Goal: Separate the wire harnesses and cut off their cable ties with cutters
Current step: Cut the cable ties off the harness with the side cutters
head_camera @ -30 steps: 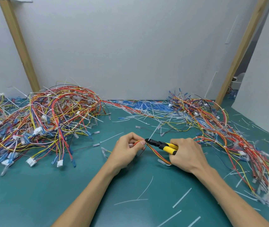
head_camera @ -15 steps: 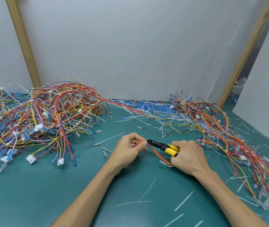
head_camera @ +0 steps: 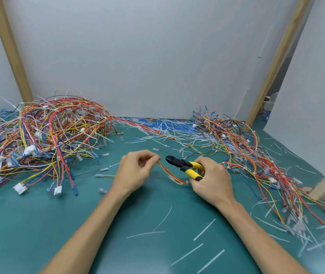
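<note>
Green work mat [head_camera: 39, 224], white-walled bench | left hand [head_camera: 136, 173] pinches wire harness [head_camera: 169, 173], which runs toward right hand's [head_camera: 211, 180] grip | right hand clasps yellow-handled cutters [head_camera: 185, 166], tip now drawn just clear of that pinch | tie there likely cut.

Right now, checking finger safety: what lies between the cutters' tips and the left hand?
Head view: a short bare gap over the mat; the wire harness pinched by the left hand passes close beside the cutters.
</note>
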Demonstrator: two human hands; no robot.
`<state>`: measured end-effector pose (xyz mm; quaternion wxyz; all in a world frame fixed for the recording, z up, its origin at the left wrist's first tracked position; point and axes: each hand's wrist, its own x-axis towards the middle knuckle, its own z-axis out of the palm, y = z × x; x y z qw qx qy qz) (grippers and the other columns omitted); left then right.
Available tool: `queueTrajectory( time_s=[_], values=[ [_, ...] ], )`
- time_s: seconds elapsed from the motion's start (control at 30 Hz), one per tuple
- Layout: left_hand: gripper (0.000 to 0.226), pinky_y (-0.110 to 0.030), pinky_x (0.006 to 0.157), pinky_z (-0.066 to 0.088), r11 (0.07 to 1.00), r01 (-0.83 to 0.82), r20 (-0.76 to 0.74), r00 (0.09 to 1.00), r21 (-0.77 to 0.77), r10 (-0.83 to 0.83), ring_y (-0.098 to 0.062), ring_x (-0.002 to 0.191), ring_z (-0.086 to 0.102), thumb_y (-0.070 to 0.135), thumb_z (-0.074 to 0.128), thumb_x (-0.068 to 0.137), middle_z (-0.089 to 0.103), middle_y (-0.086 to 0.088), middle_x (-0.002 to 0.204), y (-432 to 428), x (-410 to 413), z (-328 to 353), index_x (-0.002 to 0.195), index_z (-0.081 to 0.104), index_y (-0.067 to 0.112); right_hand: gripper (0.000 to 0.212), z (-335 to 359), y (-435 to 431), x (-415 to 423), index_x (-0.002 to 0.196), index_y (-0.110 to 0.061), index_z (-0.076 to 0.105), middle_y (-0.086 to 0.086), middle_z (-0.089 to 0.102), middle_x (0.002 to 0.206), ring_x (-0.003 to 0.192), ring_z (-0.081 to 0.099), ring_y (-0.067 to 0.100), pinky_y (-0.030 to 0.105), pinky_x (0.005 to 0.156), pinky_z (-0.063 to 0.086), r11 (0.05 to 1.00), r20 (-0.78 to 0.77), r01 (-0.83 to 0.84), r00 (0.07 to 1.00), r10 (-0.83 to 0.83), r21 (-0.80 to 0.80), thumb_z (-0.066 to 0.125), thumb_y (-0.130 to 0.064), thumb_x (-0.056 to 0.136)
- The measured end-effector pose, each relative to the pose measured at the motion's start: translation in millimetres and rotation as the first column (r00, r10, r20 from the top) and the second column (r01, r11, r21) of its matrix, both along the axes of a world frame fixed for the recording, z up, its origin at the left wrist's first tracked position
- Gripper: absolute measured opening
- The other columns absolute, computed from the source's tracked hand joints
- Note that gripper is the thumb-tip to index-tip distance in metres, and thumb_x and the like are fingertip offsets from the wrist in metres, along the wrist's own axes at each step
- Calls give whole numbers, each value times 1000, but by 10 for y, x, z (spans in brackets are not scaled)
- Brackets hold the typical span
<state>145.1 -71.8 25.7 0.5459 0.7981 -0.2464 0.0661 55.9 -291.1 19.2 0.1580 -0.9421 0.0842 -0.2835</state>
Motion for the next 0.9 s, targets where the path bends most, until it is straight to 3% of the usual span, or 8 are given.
queueTrajectory(
  time_s=[0.13,0.27,0.33,0.5,0.6,0.67,0.77,0.9],
  values=[
    [8,-24,64,49,956,-280,134,947,-92,291,-4,62,60,28,75,88,67,8,65,206,124,72,83,75,21,29,83,20,-59,95,-34,56,-14,57,81,70,50,11,30,59,42,994,115,-110,988,106,23,63,-33,67],
    [13,-39,73,54,861,-476,151,852,-180,502,-16,71,65,31,69,92,68,5,72,390,188,67,85,70,20,33,150,124,-132,100,-37,58,-17,63,83,73,54,6,35,68,52,952,-35,-307,951,308,15,64,-37,67],
    [16,-40,76,52,824,-521,118,824,-223,554,-20,71,64,31,67,94,67,4,71,433,197,78,85,69,18,34,166,236,-152,101,-38,58,-17,65,87,77,57,6,35,73,52,917,-133,-398,908,397,21,72,-43,69],
    [18,-23,68,32,769,-572,45,793,-286,607,-22,68,60,30,65,96,64,1,69,434,177,110,86,65,15,63,146,452,-169,110,-38,62,-20,60,102,100,53,1,21,90,44,841,-321,-540,800,507,-18,73,-78,62],
    [21,-29,68,37,730,-601,-1,772,-326,635,-19,66,58,35,62,98,63,2,70,408,174,144,89,65,16,72,134,441,-160,115,-40,63,-23,55,109,107,47,-3,16,98,37,845,-324,-533,794,515,38,75,-80,57],
    [20,-28,67,40,715,-601,-21,770,-356,637,-9,64,56,37,62,98,61,5,70,391,169,161,89,65,18,68,123,425,-158,115,-39,63,-24,56,111,110,48,-5,20,102,38,850,-308,-526,803,511,37,73,-80,62],
    [18,-8,61,37,715,-589,-35,780,-378,625,6,64,54,37,61,98,61,9,73,378,153,174,89,65,21,52,121,414,-148,110,-37,65,-22,60,108,109,51,-5,24,102,41,861,-269,-508,824,499,40,69,-74,73],
    [17,-4,59,35,720,-571,-27,790,-395,612,9,64,52,37,60,99,59,12,73,391,163,179,91,65,23,18,166,368,-113,84,-26,71,-15,68,83,83,64,1,13,75,44,862,34,-456,887,461,221,68,-43,90]
  ],
)
